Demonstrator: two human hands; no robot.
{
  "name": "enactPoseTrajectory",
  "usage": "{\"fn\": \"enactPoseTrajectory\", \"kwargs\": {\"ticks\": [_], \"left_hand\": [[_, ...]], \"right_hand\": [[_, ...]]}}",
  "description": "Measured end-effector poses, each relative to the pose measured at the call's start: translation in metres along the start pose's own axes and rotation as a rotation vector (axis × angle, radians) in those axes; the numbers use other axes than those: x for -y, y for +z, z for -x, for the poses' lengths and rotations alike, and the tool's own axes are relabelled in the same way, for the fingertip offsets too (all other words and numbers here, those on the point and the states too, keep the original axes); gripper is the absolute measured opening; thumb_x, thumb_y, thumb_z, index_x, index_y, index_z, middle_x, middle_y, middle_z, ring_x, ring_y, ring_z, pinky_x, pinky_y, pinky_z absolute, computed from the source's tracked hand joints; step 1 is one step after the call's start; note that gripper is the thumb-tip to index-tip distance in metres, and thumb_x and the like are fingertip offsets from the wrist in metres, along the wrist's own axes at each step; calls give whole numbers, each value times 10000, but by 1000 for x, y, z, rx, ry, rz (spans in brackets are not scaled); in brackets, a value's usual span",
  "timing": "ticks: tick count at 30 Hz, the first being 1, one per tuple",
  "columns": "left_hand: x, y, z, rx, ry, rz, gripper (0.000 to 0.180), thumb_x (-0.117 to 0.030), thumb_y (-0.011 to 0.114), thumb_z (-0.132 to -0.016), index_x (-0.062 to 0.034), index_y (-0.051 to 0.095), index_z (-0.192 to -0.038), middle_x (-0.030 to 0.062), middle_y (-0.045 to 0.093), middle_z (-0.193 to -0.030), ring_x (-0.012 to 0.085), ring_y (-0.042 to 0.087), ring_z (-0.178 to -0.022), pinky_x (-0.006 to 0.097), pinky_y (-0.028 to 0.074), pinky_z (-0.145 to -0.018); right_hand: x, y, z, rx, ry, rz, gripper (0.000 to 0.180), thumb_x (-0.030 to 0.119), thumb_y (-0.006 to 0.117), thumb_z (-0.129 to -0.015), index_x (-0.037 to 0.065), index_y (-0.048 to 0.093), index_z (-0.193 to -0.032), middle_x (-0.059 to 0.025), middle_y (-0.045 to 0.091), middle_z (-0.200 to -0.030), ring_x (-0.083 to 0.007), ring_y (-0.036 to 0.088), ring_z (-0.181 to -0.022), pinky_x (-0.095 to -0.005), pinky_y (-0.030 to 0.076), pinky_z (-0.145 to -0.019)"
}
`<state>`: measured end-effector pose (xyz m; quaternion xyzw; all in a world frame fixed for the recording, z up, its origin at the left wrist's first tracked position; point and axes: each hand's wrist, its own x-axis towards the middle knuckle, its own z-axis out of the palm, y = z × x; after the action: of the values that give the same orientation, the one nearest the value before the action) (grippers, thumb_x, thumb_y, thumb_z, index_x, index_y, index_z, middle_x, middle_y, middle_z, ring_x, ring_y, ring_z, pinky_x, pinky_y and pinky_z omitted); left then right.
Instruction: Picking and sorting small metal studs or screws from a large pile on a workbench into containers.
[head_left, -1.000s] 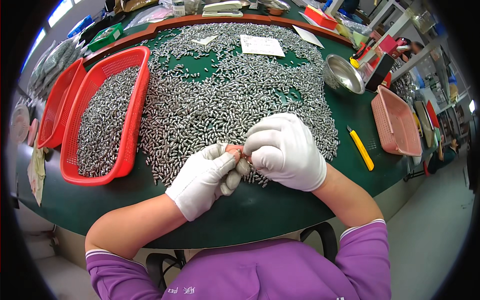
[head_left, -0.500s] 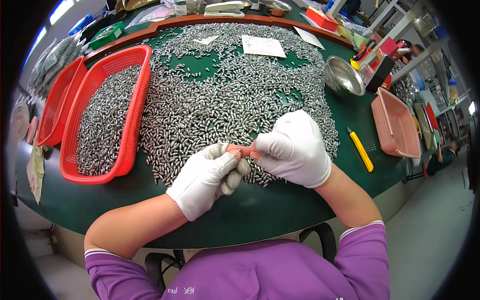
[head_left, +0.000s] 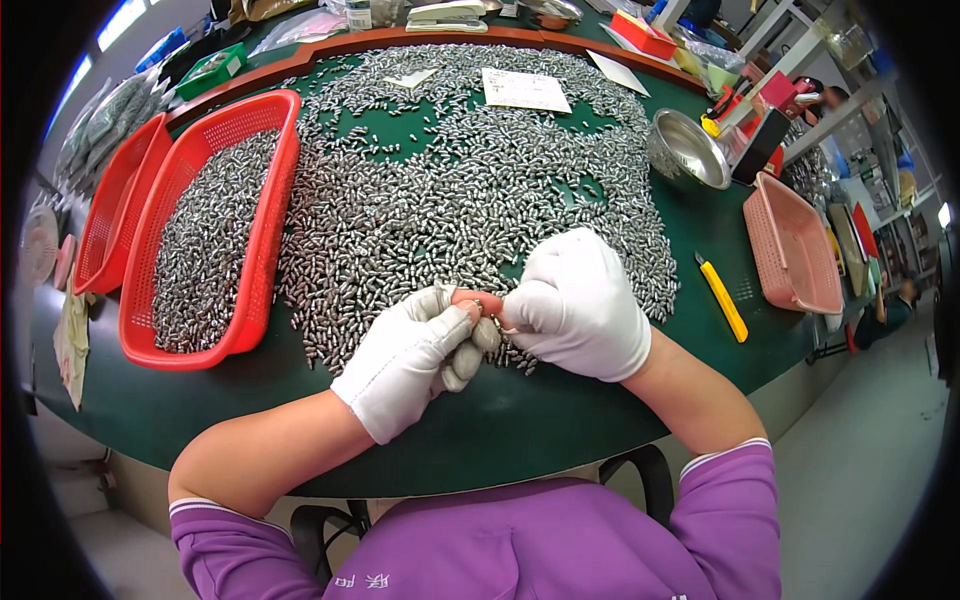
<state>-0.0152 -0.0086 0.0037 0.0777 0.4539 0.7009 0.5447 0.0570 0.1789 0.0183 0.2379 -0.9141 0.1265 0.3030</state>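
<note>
White-gloved left hand (head_left: 415, 355) & right hand (head_left: 580, 305) meet at surface's near edge, both pinching a small silver metal piece (head_left: 487, 330) picked off the spread heap of silver pieces (head_left: 450, 200); red mesh basket (head_left: 215, 225) w/ sorted ones sits left.

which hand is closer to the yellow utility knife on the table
Right. The right hand is just left of the yellow utility knife, with bare green table between them. The left hand is farther off, beyond the right hand.
</note>
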Motion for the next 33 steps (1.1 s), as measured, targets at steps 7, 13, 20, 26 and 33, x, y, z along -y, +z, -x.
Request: {"fn": "enactPoseTrajectory", "kwargs": {"ticks": [7, 13, 20, 26, 33], "left_hand": [[0, 1, -1, -12, -16, 21, 194, -196, 505, -982, -53, 577, -1091, -1, 605, -826, 51, 484, -600, 180, 390, -535], [1, -1, -1, -9, -13, 23, 165, -188, 505, -981, -58, 585, -1042, -8, 621, -819, 42, 499, -603, 177, 396, -536], [0, 7, 3, -94, 5, -143, 161, -171, 530, -963, -39, 593, -1029, 14, 634, -811, 51, 510, -592, 184, 417, -528], [0, 12, 4, -152, 51, -315, 186, -151, 528, -956, -14, 605, -1055, 22, 633, -808, 53, 516, -595, 187, 424, -528], [-1, 8, 3, -102, 27, -201, 248, -188, 491, -985, -1, 577, -1125, 13, 626, -819, 43, 502, -598, 181, 422, -538]], "right_hand": [[-6, -11, 1, -124, 51, -114, 247, 141, 790, -643, 158, 556, -721, -5, 491, -603, -223, 503, -526, -346, 366, -501], [-2, -8, 1, -30, 59, -44, 222, 195, 763, -614, 154, 669, -811, -2, 525, -624, -212, 538, -586, -347, 420, -522], [10, 1, 2, -12, 291, -203, 146, 136, 745, -626, 121, 669, -750, -38, 558, -640, -239, 560, -610, -361, 453, -549], [15, -1, -2, -23, 274, -221, 149, 23, 736, -628, 82, 620, -700, -55, 549, -630, -243, 540, -587, -351, 421, -541], [1, -6, 1, -147, 511, -226, 57, 73, 649, -786, 38, 607, -802, -134, 612, -750, -316, 602, -715, -390, 485, -660]]}}
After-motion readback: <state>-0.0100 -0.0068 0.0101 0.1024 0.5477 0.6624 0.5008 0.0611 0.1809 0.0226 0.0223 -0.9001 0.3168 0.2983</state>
